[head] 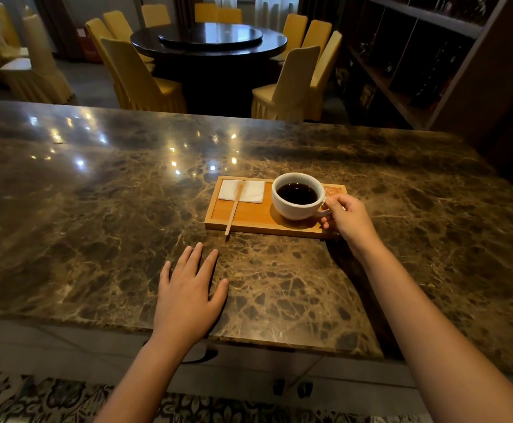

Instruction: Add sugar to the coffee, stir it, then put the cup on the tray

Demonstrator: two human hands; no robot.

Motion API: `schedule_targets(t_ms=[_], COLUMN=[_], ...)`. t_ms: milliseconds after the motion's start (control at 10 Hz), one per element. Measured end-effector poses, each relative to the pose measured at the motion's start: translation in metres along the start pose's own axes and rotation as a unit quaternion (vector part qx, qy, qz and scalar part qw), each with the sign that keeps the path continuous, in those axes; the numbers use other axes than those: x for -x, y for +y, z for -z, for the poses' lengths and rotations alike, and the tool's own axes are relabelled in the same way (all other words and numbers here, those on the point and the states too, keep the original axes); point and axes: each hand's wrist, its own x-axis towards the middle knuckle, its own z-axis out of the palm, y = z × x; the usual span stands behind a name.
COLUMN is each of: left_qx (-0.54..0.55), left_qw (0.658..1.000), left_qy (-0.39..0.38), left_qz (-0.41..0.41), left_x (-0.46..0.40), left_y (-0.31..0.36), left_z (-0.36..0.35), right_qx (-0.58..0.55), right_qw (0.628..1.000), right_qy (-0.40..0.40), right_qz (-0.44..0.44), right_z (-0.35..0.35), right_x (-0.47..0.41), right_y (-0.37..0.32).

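A white cup filled with dark coffee stands on the right part of a wooden tray. My right hand is closed around the cup's handle from the right. On the tray's left lies a white napkin, with a thin wooden stir stick resting across it and poking over the tray's near edge. An orange packet peeks out behind the cup at the tray's far right corner. My left hand lies flat on the marble counter, fingers spread, below and left of the tray, holding nothing.
The brown marble counter stretches wide to the left and right of the tray. Beyond it stand a dark round dining table with yellow-covered chairs, and dark wooden shelving at the right.
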Motion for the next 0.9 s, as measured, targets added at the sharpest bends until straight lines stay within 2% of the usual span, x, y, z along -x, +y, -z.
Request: schedule_targets(t_ms=[100,700,800,900], left_qx=[0.004,-0.001,0.001,-0.007], left_qw=[1.0,1.0,1.0,1.0], left_qy=[0.001,-0.011,-0.01,-0.007], left_qz=[0.002,0.004,0.001,-0.002], left_x=[0.0,0.001,0.001,0.0], left_y=[0.0,0.002,0.003,0.002], left_z=[0.0,0.003,0.004,0.003], right_qx=[0.045,0.076,0.043,0.072], right_qw=[0.999,0.997,0.999,0.993], right_qy=[0.017,0.011,0.027,0.093], right_qz=[-0.003,0.003,-0.01,-0.009], right_z=[0.0,-0.003,-0.002,-0.002], right_x=[-0.011,-0.032,-0.031,-0.02], right_y=[-0.004,-0.014,-0.016,-0.012])
